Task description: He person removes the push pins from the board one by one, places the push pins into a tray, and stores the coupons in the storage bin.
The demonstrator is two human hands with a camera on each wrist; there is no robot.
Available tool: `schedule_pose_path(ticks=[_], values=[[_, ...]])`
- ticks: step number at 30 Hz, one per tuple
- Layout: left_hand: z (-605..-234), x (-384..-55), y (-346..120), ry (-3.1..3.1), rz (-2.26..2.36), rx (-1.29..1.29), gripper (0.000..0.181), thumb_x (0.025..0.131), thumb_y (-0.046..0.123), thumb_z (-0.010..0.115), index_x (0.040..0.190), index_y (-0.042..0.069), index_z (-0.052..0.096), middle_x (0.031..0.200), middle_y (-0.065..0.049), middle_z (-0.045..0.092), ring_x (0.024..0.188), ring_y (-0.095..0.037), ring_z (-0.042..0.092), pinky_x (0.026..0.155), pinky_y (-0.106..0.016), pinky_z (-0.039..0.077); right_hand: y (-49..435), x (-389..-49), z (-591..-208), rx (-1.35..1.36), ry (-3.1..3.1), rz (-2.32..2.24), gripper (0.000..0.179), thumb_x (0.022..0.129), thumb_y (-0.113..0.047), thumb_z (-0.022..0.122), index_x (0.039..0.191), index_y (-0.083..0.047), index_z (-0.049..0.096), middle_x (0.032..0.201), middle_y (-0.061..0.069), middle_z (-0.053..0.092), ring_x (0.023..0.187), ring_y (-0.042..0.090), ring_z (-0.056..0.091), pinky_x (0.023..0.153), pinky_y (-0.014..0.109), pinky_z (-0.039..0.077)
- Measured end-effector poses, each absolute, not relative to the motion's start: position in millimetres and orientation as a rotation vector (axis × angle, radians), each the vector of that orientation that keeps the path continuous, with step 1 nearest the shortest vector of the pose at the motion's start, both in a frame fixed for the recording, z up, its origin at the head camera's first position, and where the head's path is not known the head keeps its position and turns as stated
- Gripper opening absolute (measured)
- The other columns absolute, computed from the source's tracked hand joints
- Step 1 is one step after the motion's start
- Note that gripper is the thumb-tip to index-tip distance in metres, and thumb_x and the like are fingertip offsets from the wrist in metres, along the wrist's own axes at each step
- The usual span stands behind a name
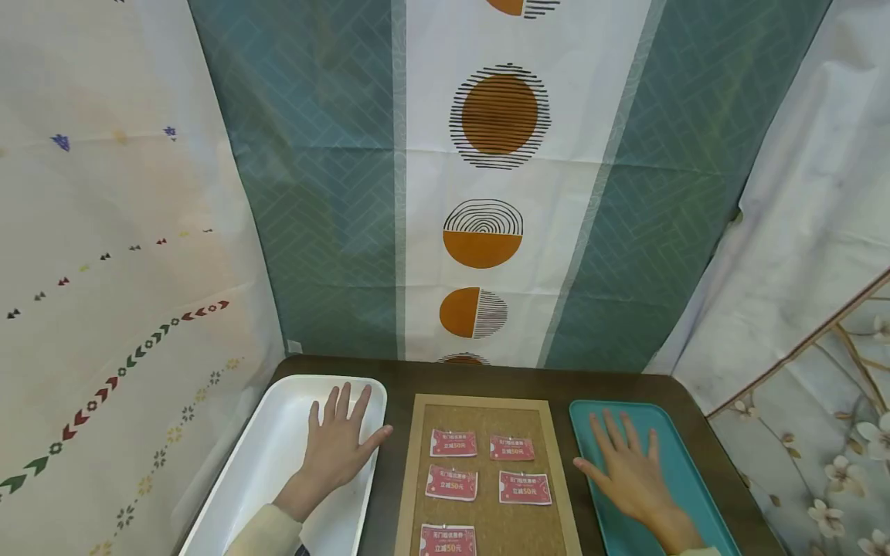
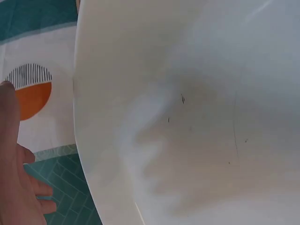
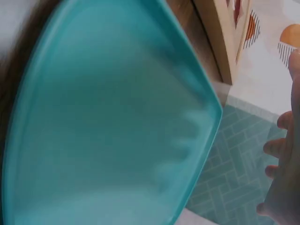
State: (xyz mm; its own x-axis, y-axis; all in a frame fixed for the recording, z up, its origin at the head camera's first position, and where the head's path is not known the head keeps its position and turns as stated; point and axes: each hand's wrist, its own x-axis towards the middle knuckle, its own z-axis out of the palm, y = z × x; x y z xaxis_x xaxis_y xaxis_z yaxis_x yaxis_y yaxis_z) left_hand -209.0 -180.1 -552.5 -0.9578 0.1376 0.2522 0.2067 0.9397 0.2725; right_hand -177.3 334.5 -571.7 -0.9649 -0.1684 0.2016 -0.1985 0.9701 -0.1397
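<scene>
My left hand (image 1: pixel 338 445) hovers palm down above a white tray (image 1: pixel 239 471), its fingers straight and spread. In the left wrist view that hand (image 2: pixel 18 164) shows at the left edge, and its shadow falls on the tray floor. Over a teal tray (image 1: pixel 684 471) on the right, my right hand (image 1: pixel 631 476) is likewise spread flat and holds nothing. The right wrist view shows the fingers of that hand (image 3: pixel 283 145) apart from the teal tray's surface, with only shadows inside it. Between the hands lies a wood-framed cork board (image 1: pixel 487 463).
Several red-pink coupons (image 1: pixel 453 443) are fixed on the cork board in two columns. All of this stands on a dark brown table (image 1: pixel 542 380). A green and white patterned curtain (image 1: pixel 334 193) hangs behind, with white printed cloths (image 1: pixel 139 270) at the sides.
</scene>
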Motion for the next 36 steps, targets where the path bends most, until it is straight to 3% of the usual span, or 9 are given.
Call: schedule_pose_path(ticks=[20, 36], values=[[-546.7, -191.0, -143.5, -2.859, -0.402, -0.335, 0.087, 0.097, 0.065, 0.062, 0.164, 0.013, 0.04, 0.166, -0.029, 0.035, 0.156, -0.051, 0.029, 0.119, -0.078, 0.017, 285.1, -172.5, -564.1, 0.396, -2.929, 0.267, 0.084, 0.099, -0.057, 0.066, 0.166, -0.015, 0.035, 0.171, 0.019, 0.032, 0.157, 0.052, 0.023, 0.115, 0.083, 0.011], [-548.6, -179.8, -121.1, -2.829, -0.428, -0.396, 0.089, 0.097, 0.063, 0.063, 0.164, 0.011, 0.036, 0.164, -0.03, 0.038, 0.154, -0.053, 0.031, 0.117, -0.08, 0.018, 260.5, -172.6, -574.5, 0.48, -2.914, 0.25, 0.08, 0.098, -0.057, 0.068, 0.16, -0.011, 0.046, 0.173, 0.017, 0.028, 0.159, 0.048, 0.02, 0.117, 0.082, 0.008]])
